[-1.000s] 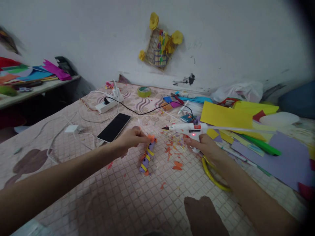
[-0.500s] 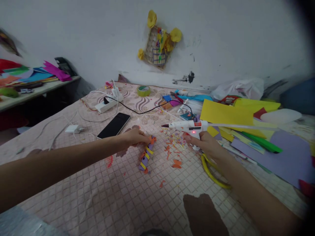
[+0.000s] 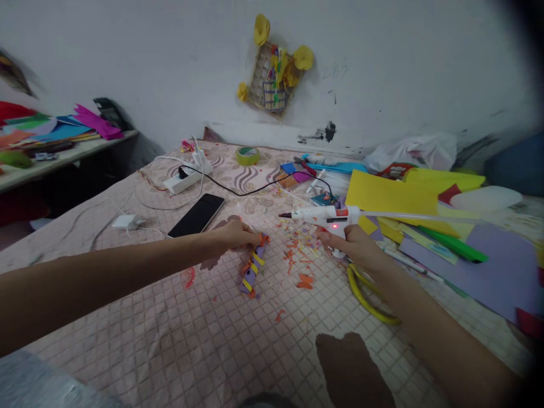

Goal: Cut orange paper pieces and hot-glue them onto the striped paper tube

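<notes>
My right hand (image 3: 346, 242) is wrapped round the grip of a white hot glue gun (image 3: 317, 213), whose dark nozzle points left. Its red light is lit, and a long clear glue stick (image 3: 408, 216) sticks out of its back. My left hand (image 3: 240, 234) is closed, fingertips pinching the upper end of a small purple paper craft (image 3: 251, 274) with yellow stripes and orange bits. The craft lies slanted on the table. Yellow-handled scissors (image 3: 368, 300) rest below my right wrist, their blades hidden.
Orange and yellow paper scraps (image 3: 304, 280) litter the cloth between my hands. A phone (image 3: 196, 215), a power strip (image 3: 187, 178) and a roll of tape (image 3: 247, 156) lie further back. Coloured sheets (image 3: 395, 201) cover the right side. A black cord (image 3: 259, 192) crosses behind.
Almost nothing differs. Both hands keep their holds, and the glue gun and the craft stay in about the same places; the view has shifted very slightly.
</notes>
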Available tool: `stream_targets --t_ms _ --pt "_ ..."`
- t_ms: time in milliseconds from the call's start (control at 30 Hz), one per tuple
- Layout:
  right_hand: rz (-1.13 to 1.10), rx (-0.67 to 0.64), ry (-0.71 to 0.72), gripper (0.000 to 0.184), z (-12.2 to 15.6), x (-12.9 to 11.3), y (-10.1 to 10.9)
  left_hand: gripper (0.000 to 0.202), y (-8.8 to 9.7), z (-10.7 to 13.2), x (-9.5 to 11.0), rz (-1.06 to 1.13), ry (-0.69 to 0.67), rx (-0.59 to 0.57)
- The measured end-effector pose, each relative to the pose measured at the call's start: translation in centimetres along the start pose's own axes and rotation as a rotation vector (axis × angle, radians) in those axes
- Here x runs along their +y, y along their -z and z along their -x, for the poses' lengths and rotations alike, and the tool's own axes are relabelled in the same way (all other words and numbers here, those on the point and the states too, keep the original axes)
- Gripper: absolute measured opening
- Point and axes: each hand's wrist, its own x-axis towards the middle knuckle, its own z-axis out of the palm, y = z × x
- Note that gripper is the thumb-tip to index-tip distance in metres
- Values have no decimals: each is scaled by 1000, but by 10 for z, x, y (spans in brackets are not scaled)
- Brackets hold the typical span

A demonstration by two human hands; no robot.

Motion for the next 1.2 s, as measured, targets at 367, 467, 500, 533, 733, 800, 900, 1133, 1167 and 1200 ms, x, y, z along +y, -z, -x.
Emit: stream_targets --t_ms 367,467,500,533,733,800,900,1133,1167,1200 --pt "35 36 -15 43 4 -12 0 18 -1 -2 5 -76 -14 -18" --pt "57 30 -24 45 4 -13 0 19 -1 -2 7 -73 -2 -18" --pt "60 33 -23 46 4 -13 0 20 -1 -2 8 -70 4 -19" --pt "60 37 -21 46 4 -13 0 20 -1 -1 8 -66 11 -17" --pt "-6 37 -31 43 4 -10 -1 20 -1 0 12 -66 48 -6" --pt "2 32 -27 43 3 -9 -1 18 -1 -1 11 -60 54 -20" --pt "16 36 -19 43 3 -10 0 17 1 -3 7 -40 70 -17" --pt "48 93 -38 43 5 -12 0 15 5 8 6 -20 -33 125" --pt "65 130 -44 44 4 -9 0 17 4 13 9 -61 -119 233" --pt "79 161 -49 44 3 -6 0 20 2 18 11 -133 -253 366"
